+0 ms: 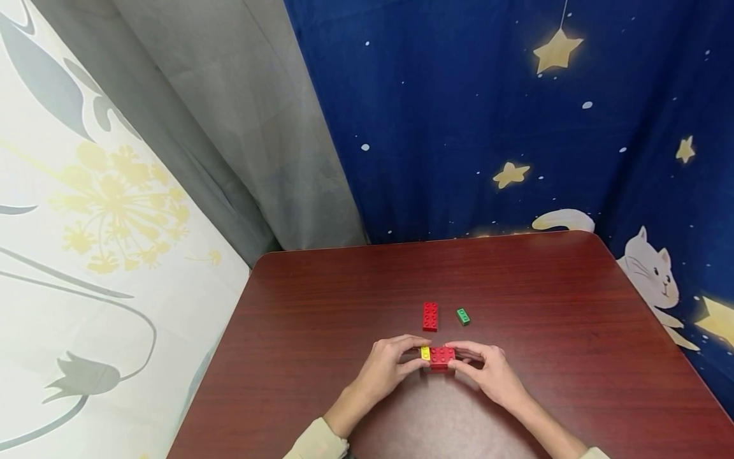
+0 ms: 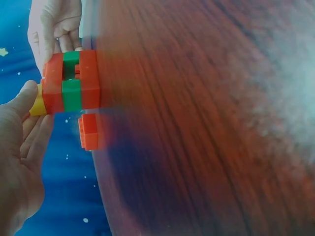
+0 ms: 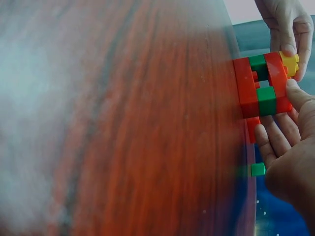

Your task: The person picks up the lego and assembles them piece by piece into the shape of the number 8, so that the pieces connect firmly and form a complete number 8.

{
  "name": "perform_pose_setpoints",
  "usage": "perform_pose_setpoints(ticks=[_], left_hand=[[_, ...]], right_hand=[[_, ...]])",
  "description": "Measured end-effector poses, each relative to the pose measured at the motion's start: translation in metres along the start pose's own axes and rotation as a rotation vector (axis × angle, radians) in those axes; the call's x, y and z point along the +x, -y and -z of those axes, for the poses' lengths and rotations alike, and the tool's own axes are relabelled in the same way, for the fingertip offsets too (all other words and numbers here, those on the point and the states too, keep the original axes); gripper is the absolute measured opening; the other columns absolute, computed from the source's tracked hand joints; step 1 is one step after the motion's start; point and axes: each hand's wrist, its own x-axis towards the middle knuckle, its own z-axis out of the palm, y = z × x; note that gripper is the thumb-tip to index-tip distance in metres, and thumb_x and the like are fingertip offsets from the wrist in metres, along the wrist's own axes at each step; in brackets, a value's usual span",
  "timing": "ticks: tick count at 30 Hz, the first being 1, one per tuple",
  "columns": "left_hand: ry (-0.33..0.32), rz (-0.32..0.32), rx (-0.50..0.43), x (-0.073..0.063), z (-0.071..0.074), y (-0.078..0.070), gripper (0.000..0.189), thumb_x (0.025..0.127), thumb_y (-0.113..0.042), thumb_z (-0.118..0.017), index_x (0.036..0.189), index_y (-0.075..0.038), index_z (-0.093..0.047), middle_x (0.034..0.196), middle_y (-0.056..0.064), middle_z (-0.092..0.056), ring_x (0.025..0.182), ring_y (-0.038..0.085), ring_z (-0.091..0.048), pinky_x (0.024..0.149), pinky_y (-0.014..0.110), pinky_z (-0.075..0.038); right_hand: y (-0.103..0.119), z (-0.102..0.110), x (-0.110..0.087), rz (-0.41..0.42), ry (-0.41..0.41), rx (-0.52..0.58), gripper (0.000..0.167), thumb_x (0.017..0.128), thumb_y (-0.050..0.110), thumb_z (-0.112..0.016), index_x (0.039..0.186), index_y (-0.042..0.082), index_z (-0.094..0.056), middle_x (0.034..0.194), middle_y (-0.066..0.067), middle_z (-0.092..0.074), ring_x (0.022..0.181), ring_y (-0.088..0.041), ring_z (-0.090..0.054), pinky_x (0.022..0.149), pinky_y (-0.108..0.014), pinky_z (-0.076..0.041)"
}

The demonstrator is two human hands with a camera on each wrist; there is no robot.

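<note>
A small built stack stands on the table: a lower red brick (image 2: 90, 81), a green brick (image 2: 72, 96) at each end with a gap between, and an upper red brick (image 1: 442, 356). On the upper brick's left end sits a yellow brick (image 1: 425, 352). My left hand (image 1: 392, 361) pinches the yellow brick between thumb and fingers. From the other side my right hand (image 1: 491, 371) holds the right end of the upper red brick, thumb on the near face and fingers on the far one.
Behind the stack lie a long red brick (image 1: 430, 317) and a small green brick (image 1: 463, 317), studs up. The dark wooden table (image 1: 321, 293) ends at a blue star curtain (image 1: 459, 115) and a grey curtain (image 1: 229, 127). A patterned white surface (image 1: 103, 306) rises at the left.
</note>
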Motion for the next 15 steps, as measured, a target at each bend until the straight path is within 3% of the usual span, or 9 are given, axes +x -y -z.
perform_pose_setpoints(ticks=[9,15], left_hand=[[0.019,0.013,-0.001,0.0003,0.0041,-0.0008,0.043,0.092,-0.029,-0.086,0.13,-0.01,-0.076,0.122,-0.003,-0.077,0.107,0.007,-0.074,0.087,0.026,-0.06],[-0.016,0.052,-0.013,-0.0006,0.0028,-0.0007,0.041,0.09,-0.03,-0.087,0.126,-0.012,-0.079,0.118,-0.005,-0.078,0.107,0.004,-0.072,0.085,0.026,-0.06]], right_hand=[[-0.0007,-0.0012,0.0004,-0.006,-0.003,-0.011,0.034,0.09,0.016,-0.087,0.122,0.013,-0.079,0.111,-0.003,-0.08,0.096,-0.014,-0.076,0.08,-0.029,-0.061],[-0.0008,-0.0017,0.0011,0.009,-0.004,-0.002,0.034,0.09,0.014,-0.087,0.122,0.012,-0.079,0.111,-0.005,-0.08,0.095,-0.015,-0.077,0.08,-0.028,-0.061]])
